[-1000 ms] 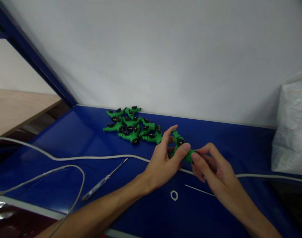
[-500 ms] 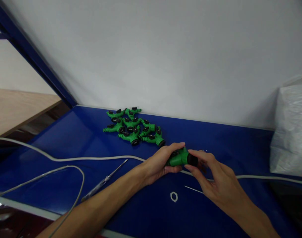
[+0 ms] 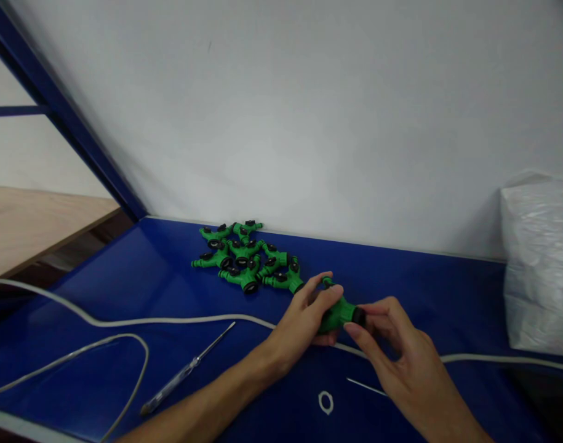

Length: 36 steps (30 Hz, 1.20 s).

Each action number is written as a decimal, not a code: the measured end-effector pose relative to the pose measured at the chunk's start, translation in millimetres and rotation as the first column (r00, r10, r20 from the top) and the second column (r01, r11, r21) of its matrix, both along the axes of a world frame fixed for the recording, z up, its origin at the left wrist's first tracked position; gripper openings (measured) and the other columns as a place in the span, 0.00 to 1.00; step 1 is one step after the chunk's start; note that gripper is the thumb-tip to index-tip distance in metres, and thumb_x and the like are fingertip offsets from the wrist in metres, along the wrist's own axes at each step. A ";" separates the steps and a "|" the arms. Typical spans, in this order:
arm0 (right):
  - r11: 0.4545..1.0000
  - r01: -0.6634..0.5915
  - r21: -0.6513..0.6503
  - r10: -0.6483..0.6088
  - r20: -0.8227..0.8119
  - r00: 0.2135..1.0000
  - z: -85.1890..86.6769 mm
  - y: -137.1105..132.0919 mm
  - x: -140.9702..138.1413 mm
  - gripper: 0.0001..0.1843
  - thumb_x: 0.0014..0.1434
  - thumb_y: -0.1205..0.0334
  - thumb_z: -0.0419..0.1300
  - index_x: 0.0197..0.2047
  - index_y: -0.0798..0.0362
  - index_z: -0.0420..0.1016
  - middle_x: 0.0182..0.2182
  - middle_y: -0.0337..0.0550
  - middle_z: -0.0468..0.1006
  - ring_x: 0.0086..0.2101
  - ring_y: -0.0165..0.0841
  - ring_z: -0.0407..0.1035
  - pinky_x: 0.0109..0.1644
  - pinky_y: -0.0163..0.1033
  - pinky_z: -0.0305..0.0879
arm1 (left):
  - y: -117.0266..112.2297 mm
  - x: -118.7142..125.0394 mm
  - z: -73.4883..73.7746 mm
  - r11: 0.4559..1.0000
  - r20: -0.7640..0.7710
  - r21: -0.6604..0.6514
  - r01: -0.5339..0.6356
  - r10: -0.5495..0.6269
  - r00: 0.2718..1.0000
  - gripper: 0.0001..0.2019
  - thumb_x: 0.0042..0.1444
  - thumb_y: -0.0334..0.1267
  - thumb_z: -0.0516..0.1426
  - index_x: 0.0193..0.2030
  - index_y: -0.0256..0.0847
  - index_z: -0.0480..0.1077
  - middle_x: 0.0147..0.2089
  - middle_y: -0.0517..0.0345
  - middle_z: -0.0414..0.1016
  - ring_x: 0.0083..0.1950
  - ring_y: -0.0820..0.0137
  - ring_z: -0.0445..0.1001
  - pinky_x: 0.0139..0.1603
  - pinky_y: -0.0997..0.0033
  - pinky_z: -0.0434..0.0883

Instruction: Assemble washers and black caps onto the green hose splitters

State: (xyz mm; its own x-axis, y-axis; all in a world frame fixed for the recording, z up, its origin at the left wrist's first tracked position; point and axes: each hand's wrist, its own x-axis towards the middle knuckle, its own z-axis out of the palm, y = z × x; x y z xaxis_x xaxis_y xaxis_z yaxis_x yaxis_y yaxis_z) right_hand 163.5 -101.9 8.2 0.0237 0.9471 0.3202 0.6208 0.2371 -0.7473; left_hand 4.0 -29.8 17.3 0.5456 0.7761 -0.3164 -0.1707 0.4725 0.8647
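My left hand (image 3: 304, 317) is wrapped round a green Y-shaped hose splitter (image 3: 341, 312), with its thumb across the body. At the splitter's black collar (image 3: 359, 316), the thumb and forefinger of my right hand (image 3: 399, 344) pinch from either side. A white ring (image 3: 326, 402) lies flat on the blue table below the hands. A thin metal shaft (image 3: 365, 386) pokes out from beneath my right hand, its other end hidden. Left of my left forearm rests a screwdriver with a clear handle (image 3: 173, 386).
Several more green splitters (image 3: 244, 252) lie grouped near the wall. A pale cable (image 3: 170, 320) crosses the blue table (image 3: 424, 283) and passes under my hands. A thinner cable (image 3: 145, 357) loops at left. A whitish plastic bag (image 3: 539, 264) stands at right.
The view has tilted up a little, so the table sits lower. The splitter has turned in my left hand, showing one branch, and my left thumb lies over it. My right fingers remain at the collar.
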 end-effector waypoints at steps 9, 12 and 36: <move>0.896 -0.116 0.428 -0.106 0.461 0.881 -9.8 1.1 9.8 0.13 0.75 0.55 0.54 0.58 0.49 0.68 0.43 0.49 0.85 0.42 0.42 0.84 0.47 0.44 0.81 | 5.8 -2.3 -5.3 0.965 0.159 -0.216 0.147 -0.113 0.981 0.20 0.57 0.52 0.65 0.42 0.34 0.70 0.30 0.62 0.65 0.23 0.83 0.60 0.21 0.83 0.52; 0.911 -0.126 0.394 -0.071 0.448 0.891 -8.4 2.1 9.3 0.11 0.75 0.55 0.53 0.56 0.48 0.68 0.38 0.46 0.84 0.37 0.39 0.83 0.43 0.42 0.81 | 4.7 -1.6 -5.2 0.982 0.138 -0.136 0.130 -0.111 0.984 0.23 0.59 0.54 0.64 0.48 0.35 0.72 0.30 0.63 0.64 0.23 0.82 0.60 0.21 0.83 0.51; 0.964 -0.081 0.254 0.002 0.296 0.955 -2.2 -0.4 5.4 0.11 0.73 0.56 0.57 0.57 0.46 0.67 0.39 0.42 0.82 0.34 0.35 0.80 0.39 0.38 0.78 | 4.5 -2.1 -2.8 0.989 0.082 -0.108 0.098 -0.089 0.993 0.24 0.61 0.53 0.62 0.57 0.38 0.70 0.31 0.64 0.65 0.23 0.82 0.63 0.22 0.84 0.56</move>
